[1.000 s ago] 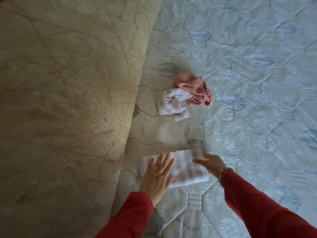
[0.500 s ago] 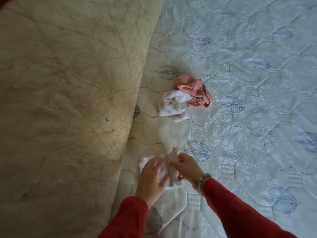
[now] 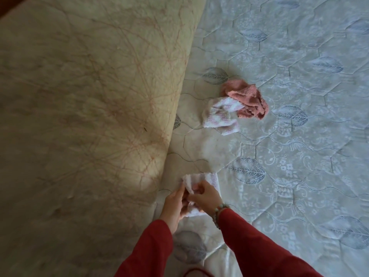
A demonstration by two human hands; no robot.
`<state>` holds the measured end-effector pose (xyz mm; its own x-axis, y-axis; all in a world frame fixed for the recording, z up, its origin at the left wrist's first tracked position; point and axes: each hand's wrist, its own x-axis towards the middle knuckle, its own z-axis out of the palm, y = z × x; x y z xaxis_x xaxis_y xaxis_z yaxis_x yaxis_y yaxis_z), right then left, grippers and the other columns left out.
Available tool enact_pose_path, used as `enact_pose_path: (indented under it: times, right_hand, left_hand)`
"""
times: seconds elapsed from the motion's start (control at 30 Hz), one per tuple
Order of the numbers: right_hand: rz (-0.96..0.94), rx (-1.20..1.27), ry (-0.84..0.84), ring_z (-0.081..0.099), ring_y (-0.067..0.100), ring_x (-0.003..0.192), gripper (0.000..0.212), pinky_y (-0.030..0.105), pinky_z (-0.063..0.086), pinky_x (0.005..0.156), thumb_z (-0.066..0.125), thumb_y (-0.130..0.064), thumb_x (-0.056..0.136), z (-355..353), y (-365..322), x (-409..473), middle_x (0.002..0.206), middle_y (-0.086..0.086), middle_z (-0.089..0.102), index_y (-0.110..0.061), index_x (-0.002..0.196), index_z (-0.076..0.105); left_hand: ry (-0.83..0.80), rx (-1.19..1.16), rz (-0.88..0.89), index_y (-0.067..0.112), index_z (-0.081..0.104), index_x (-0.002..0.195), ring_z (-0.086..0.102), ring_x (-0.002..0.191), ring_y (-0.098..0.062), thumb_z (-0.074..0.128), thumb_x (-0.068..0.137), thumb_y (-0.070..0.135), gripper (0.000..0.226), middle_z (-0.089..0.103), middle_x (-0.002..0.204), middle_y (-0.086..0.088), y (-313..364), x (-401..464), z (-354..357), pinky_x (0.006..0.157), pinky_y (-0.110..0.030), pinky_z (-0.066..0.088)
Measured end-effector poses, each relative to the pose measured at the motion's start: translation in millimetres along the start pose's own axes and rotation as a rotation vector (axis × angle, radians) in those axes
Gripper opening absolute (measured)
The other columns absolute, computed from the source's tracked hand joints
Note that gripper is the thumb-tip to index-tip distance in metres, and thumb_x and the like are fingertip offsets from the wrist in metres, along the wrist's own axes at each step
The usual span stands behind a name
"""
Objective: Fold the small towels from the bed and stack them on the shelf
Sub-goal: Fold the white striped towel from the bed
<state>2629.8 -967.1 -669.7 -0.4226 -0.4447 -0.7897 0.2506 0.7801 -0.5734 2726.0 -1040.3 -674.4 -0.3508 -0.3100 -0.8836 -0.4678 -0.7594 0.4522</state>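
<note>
Fingers point(image 3: 196, 189) grip striped towel point(image 3: 211, 177); crumpled towels point(image 3: 235, 108) beyond.

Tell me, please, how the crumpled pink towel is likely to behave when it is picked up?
The pink towel lies bunched in loose folds, so it will probably droop limply. Its fuzzy pile suggests easy grip. It touches the striped towel, which may drag along.

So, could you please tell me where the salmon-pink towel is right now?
In the head view, the salmon-pink towel lies crumpled on the mattress, right of centre, touching the crumpled pink-and-white towel on its left, well beyond both hands.
</note>
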Motion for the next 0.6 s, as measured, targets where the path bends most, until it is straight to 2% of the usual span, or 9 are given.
enact_pose_path:
  times: [0.07,0.13,0.17,0.23,0.3,0.37,0.43,0.5,0.6]
  right_hand:
    - [-0.006,0.039,-0.105,0.062,0.010,0.075,0.029,0.018,0.048,0.053,0.071,-0.012,0.076,-6,-2,-5,0.090,-0.004,0.066,-0.018,0.102,0.061]
    - [-0.046,0.072,-0.172,0.065,0.008,0.071,0.029,0.020,0.054,0.056,0.066,-0.002,0.077,-12,2,-8,0.082,-0.005,0.068,-0.014,0.103,0.069]
    - [-0.080,0.062,-0.148,0.067,0.010,0.070,0.030,0.025,0.057,0.060,0.063,0.000,0.077,-14,5,-9,0.081,-0.004,0.070,-0.013,0.102,0.072]
    - [-0.218,-0.083,0.049,0.069,0.012,0.073,0.031,0.031,0.059,0.070,0.062,-0.003,0.078,-19,15,-7,0.088,-0.003,0.073,-0.016,0.104,0.074]
    - [-0.481,-0.321,0.314,0.066,0.015,0.085,0.029,0.028,0.054,0.078,0.065,-0.006,0.080,-25,29,-1,0.100,0.000,0.069,-0.016,0.106,0.073]
    - [-0.663,-0.620,0.514,0.063,0.022,0.108,0.039,0.032,0.051,0.087,0.069,-0.010,0.079,-26,42,6,0.120,0.004,0.066,-0.017,0.117,0.068]
    - [-0.689,-0.833,0.534,0.050,0.023,0.131,0.049,0.036,0.045,0.100,0.058,-0.020,0.087,-24,52,15,0.142,0.003,0.055,-0.018,0.135,0.054]
    - [-0.655,-0.970,0.451,0.032,0.021,0.142,0.054,0.039,0.026,0.116,0.041,-0.029,0.093,-22,62,22,0.154,-0.001,0.040,-0.018,0.146,0.039]
    - [-0.549,-1.001,0.372,0.024,0.018,0.143,0.057,0.042,0.005,0.117,0.035,-0.036,0.094,-21,72,30,0.156,-0.004,0.037,-0.023,0.150,0.032]
  left_hand:
    - [0.027,0.072,0.031,0.015,0.072,0.105,0.072,0.091,-0.024,0.055,0.094,0.051,0.042,0.076,0.098,-0.011,0,1,-1,0.084,-0.040,0.056]
    - [0.060,0.194,0.123,0.012,0.072,0.102,0.070,0.079,-0.020,0.068,0.089,0.039,0.030,0.074,0.089,-0.009,-2,3,-3,0.073,-0.035,0.056]
    - [0.071,0.251,0.184,0.011,0.072,0.099,0.068,0.074,-0.017,0.072,0.086,0.027,0.021,0.073,0.083,-0.009,-5,4,-4,0.066,-0.031,0.053]
    - [0.108,0.351,0.319,0.014,0.071,0.098,0.065,0.077,-0.018,0.073,0.084,0.015,0.015,0.073,0.083,-0.008,-14,4,-3,0.062,-0.024,0.047]
    - [0.296,0.653,0.578,0.019,0.063,0.118,0.060,0.100,-0.016,0.073,0.085,0.020,0.035,0.067,0.108,-0.001,-24,8,-5,0.078,-0.019,0.048]
    - [0.440,1.057,0.922,0.012,0.048,0.140,0.048,0.125,-0.020,0.071,0.088,0.026,0.059,0.053,0.137,-0.006,-35,14,-10,0.099,-0.029,0.045]
    - [0.410,1.380,1.133,0.012,0.036,0.150,0.036,0.142,-0.026,0.053,0.097,0.033,0.060,0.037,0.155,-0.009,-44,21,-14,0.109,-0.038,0.040]
    - [0.331,1.577,1.142,0.014,0.028,0.154,0.024,0.149,-0.025,0.035,0.101,0.041,0.060,0.022,0.163,-0.004,-51,27,-21,0.113,-0.047,0.036]
    - [0.304,1.755,1.079,0.013,0.021,0.156,0.018,0.150,-0.022,0.023,0.100,0.050,0.066,0.013,0.165,-0.002,-58,30,-31,0.112,-0.050,0.025]
